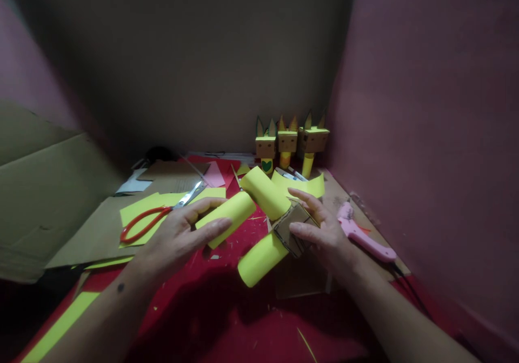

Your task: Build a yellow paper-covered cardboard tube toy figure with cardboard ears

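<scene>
My left hand (194,225) is closed round a yellow paper tube (227,217), thumb on its near side and fingers behind. In my right hand (320,222) is a small cardboard box (290,230), gripped between thumb and fingers. Two more yellow tubes meet that box: an upper tube (265,190) slanting up to the left and a lower tube (261,263) slanting down to the left. The left-hand tube lies between these two in the view; whether it touches the upper one I cannot tell.
Orange-handled scissors (146,223) lie on yellow paper and cardboard at left. A pink glue gun (365,236) with a cord rests at right. Several cardboard-headed figures (287,141) with pointed ears stand at the back. Paper scraps dot the red surface (190,309).
</scene>
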